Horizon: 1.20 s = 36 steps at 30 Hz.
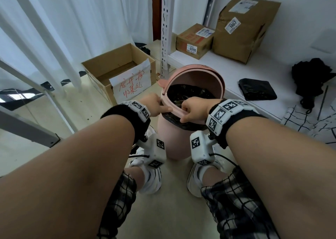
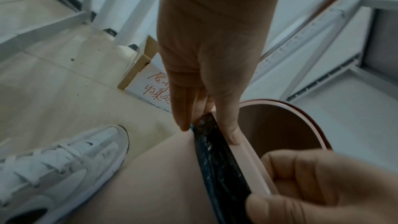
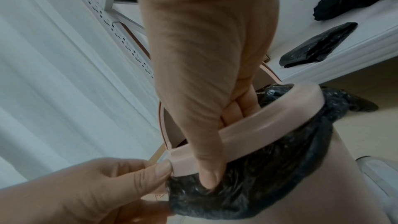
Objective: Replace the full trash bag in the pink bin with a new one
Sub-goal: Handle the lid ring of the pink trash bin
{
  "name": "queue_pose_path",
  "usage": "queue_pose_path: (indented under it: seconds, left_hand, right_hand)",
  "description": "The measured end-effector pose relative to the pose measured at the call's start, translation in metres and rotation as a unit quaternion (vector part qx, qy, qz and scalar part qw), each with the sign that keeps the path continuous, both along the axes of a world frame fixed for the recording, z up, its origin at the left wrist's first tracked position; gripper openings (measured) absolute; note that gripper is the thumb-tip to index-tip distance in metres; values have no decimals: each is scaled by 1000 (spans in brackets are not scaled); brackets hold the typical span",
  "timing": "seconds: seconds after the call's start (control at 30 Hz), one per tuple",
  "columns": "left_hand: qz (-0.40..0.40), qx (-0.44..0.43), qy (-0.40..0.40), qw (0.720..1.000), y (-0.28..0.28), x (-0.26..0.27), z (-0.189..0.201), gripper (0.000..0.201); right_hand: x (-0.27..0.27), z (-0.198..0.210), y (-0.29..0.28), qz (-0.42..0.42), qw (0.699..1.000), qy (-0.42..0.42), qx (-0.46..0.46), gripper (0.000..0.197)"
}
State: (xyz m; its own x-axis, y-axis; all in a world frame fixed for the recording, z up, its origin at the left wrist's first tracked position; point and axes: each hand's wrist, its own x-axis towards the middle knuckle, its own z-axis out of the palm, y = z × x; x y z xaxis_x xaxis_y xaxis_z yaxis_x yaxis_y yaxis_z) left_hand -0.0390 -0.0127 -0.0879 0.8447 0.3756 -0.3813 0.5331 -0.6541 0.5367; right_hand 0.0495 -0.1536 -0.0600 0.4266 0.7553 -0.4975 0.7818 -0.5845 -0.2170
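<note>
The pink bin [image 1: 172, 140] stands on the floor between my feet, its lid [image 1: 198, 75] tipped up at the back. A full black trash bag [image 1: 189, 93] lines it, its edge folded out under the pink ring [image 1: 174, 111] at the rim. My left hand [image 1: 163, 107] pinches the ring's near left part, thumb on the ring [image 2: 256, 164], index finger along the bag [image 2: 217, 159]. My right hand [image 1: 185, 114] grips the ring [image 3: 269, 120] just to the right, fingers inside, thumb [image 3: 208, 168] outside on the bag [image 3: 269, 176]. A folded black bag [image 1: 257, 89] lies on the white platform.
An open cardboard box [image 1: 118, 71] with a handwritten paper sign sits on the floor to the left. A white slotted rack post [image 1: 166, 29] rises behind the bin. Two taped boxes [image 1: 243, 29] and dark cloth [image 1: 312, 78] lie on the white platform [image 1: 272, 71] to the right. White curtains hang left.
</note>
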Motion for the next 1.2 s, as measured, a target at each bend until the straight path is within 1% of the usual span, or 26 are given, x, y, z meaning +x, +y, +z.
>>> queue_pose_path:
  seconds: [0.1, 0.2, 0.27, 0.3, 0.37, 0.43, 0.47, 0.5, 0.6, 0.67, 0.7, 0.73, 0.8, 0.83, 0.87, 0.9, 0.97, 1.0, 1.03, 1.07, 1.1, 1.13, 1.17, 1.2]
  left_hand:
    - [50, -120, -22, 991, 4, -1, -5, 50]
    - [95, -232, -36, 967, 4, -4, -8, 50]
    - [126, -279, -47, 951, 3, -3, -10, 52]
    - [139, -288, -53, 946, 2, -2, -12, 52]
    - [165, -294, -63, 939, -1, 0, -14, 47]
    - [179, -288, -56, 939, -4, 0, -12, 31]
    - [180, -280, -51, 941, -5, 1, -10, 20]
    - [180, -270, -54, 944, -6, 2, -8, 16]
    - [191, -232, -53, 952, -9, 6, -3, 21]
    - [216, -213, -43, 952, -11, 9, -4, 24]
    - [227, -209, -41, 950, -13, 10, -2, 29]
    - [220, -203, -31, 954, -16, 10, -3, 34]
    - [239, -180, -14, 954, -19, 12, 0, 49]
    - [208, -120, -10, 971, -23, 8, 3, 54]
    - [165, -48, 15, 985, -27, 4, 5, 56]
    - [155, -22, 40, 987, -31, 5, 8, 57]
    - [116, -36, 53, 991, -33, 7, 6, 56]
    - [120, -40, 62, 990, -38, 7, 7, 53]
    - [135, -68, 50, 987, -41, 8, 3, 47]
    - [185, -148, 48, 970, -43, 7, 2, 37]
    - [242, -226, 57, 942, -41, 10, 0, 22]
    - [257, -267, 27, 928, -38, 10, -4, 14]
    - [232, -241, 1, 942, -35, 10, -11, 20]
    - [210, -211, 5, 955, -28, 11, -18, 24]
  right_hand:
    - [1, 0, -1, 3, 1000, 6, -12, 39]
    - [-1, -4, -1, -4, 1000, -2, -10, 34]
    - [0, 0, 0, -17, 1000, -4, 18, 31]
    - [3, 4, 0, -28, 999, -4, 45, 33]
    - [11, 14, 0, -51, 994, 6, 91, 32]
    - [20, 19, -4, -86, 989, 59, 101, 23]
    - [21, 19, -7, -103, 986, 87, 97, 22]
    - [21, 19, -8, -113, 984, 102, 96, 25]
    - [18, 18, -7, -117, 981, 105, 111, 32]
    - [18, 17, -5, -131, 975, 121, 135, 32]
    - [19, 16, -6, -144, 969, 138, 149, 31]
    - [21, 14, -8, -156, 962, 155, 159, 30]
    - [22, 12, -13, -173, 955, 175, 168, 30]
    - [23, 12, -15, -177, 953, 180, 169, 30]
    - [23, 12, -17, -181, 952, 181, 170, 31]
    - [25, 12, -19, -187, 950, 177, 175, 33]
    - [27, 12, -22, -192, 949, 166, 187, 33]
    - [27, 14, -23, -186, 951, 155, 190, 29]
    - [28, 14, -23, -176, 955, 140, 191, 24]
    - [29, 15, -24, -162, 962, 116, 189, 26]
    - [31, 15, -24, -141, 970, 72, 184, 34]
    - [33, 17, -23, -111, 978, 16, 175, 40]
    - [36, 18, -22, -83, 982, -34, 166, 43]
    - [38, 19, -22, -63, 983, -67, 159, 44]
